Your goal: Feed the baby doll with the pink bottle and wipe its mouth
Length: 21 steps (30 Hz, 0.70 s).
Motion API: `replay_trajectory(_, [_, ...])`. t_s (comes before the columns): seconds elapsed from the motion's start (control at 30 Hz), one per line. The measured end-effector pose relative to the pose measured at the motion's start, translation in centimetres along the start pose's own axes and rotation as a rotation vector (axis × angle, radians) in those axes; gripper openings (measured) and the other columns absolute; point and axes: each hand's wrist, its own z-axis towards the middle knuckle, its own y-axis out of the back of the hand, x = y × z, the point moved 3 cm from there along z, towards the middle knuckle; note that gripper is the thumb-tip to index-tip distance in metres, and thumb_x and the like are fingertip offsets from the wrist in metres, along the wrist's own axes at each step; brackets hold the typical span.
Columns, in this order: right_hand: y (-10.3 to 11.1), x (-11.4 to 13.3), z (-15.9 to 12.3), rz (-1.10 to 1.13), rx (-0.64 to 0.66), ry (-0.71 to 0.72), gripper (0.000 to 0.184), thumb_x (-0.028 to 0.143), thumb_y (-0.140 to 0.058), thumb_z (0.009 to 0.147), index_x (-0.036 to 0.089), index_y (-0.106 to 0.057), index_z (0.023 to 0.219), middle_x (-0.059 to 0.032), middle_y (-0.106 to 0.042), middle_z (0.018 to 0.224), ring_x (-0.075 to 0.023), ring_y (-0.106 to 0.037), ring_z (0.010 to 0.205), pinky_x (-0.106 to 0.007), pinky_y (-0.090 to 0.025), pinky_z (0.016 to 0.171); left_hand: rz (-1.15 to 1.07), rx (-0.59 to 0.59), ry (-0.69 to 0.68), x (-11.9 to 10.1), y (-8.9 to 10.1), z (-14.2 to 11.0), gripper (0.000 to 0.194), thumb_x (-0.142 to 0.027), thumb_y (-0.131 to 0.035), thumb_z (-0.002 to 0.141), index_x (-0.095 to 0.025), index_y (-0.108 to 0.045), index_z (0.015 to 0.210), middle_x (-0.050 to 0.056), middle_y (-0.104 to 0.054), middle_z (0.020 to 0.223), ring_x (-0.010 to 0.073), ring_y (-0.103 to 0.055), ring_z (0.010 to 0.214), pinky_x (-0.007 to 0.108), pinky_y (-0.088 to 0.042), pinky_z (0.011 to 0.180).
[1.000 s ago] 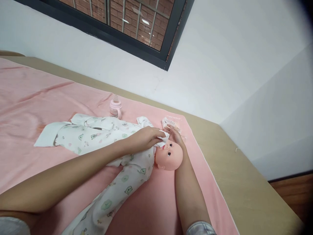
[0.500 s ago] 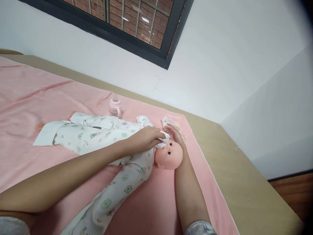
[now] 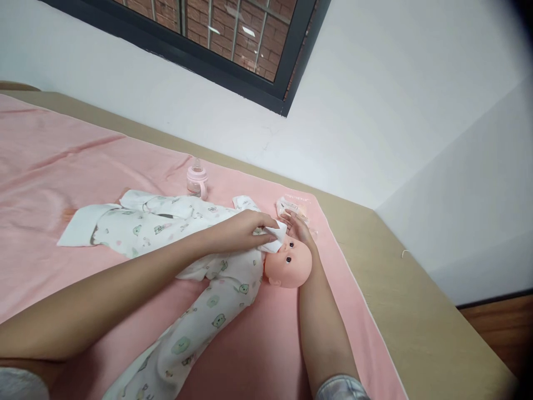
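Observation:
On its back lies a baby doll [image 3: 289, 272] in a white suit printed with green animals, its head toward the right. My left hand [image 3: 241, 230] pinches a white wipe [image 3: 275, 239] against the doll's lower face, covering its mouth area. My right hand [image 3: 300, 228] rests beside the far side of the doll's head, fingers loosely spread; the forearm runs past the crown. Behind those fingers is a small clear plastic packet [image 3: 285, 204], partly hidden.
A pink-topped baby bottle [image 3: 197, 180] stands beyond the doll's body. Pink cloth [image 3: 266, 350] covers much of the wooden tabletop [image 3: 400, 289]. The white wall [image 3: 233, 128] and a dark window frame [image 3: 250, 91] rise behind.
My left hand has shifted slightly left, and the wipe looks flatter over the doll's lower face. My right hand stays where it was.

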Motion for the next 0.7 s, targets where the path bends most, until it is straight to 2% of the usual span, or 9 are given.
replay_trajectory(0.1, [-0.1,-0.2,0.0,0.021,0.028,-0.005,0.033,0.043,-0.074,0.070,0.027,-0.062,0.097,-0.0010,-0.069,0.095,-0.0201,-0.064,0.101,-0.039,-0.054,0.092,-0.006,0.059,0.030,0.0,0.2,-0.3,0.020,-0.028,-0.049,0.088,-0.016,-0.065,0.087,0.002,-0.062,0.080,0.0180,-0.056,0.075,0.024,-0.038,0.064])
replay_trajectory(0.17, [0.0,-0.2,0.0,0.035,0.044,0.000,0.033,0.043,-0.074,0.071,0.028,-0.062,0.098,-0.0006,-0.069,0.099,-0.0193,-0.064,0.104,-0.038,-0.053,0.095,0.012,0.078,0.025,0.0,0.0,-0.4,0.016,-0.024,-0.049,0.086,-0.017,-0.062,0.080,0.001,-0.059,0.075,0.0168,-0.054,0.071,0.024,-0.036,0.062])
replay_trajectory(0.27, [0.4,-0.4,0.3,0.049,0.070,-0.005,0.033,0.041,-0.075,0.071,0.027,-0.063,0.099,-0.0005,-0.069,0.100,-0.0182,-0.065,0.104,-0.038,-0.052,0.097,0.046,0.105,0.006,-0.1,-0.5,-0.3,0.014,-0.017,-0.049,0.082,-0.017,-0.050,0.067,-0.002,-0.051,0.066,0.0140,-0.048,0.064,0.025,-0.030,0.057])
replay_trajectory(0.4, [1.3,-0.7,1.1,0.078,0.116,-0.042,0.033,0.038,-0.076,0.071,0.026,-0.065,0.100,-0.0009,-0.069,0.101,-0.0173,-0.067,0.100,-0.038,-0.052,0.098,0.087,0.087,-0.011,-0.1,-0.9,-0.1,0.020,-0.015,-0.051,0.079,-0.016,-0.039,0.063,-0.003,-0.043,0.061,0.0134,-0.044,0.062,0.027,-0.027,0.057])
replay_trajectory(0.7, [1.7,-1.0,1.6,0.082,0.118,-0.071,0.036,0.039,-0.076,0.072,0.026,-0.064,0.103,-0.0028,-0.068,0.109,-0.0199,-0.066,0.103,-0.041,-0.050,0.102,0.164,0.010,-0.039,0.5,-1.5,0.1,0.019,-0.016,-0.054,0.077,-0.016,-0.043,0.061,-0.002,-0.048,0.062,0.0139,-0.046,0.061,0.027,-0.028,0.059])
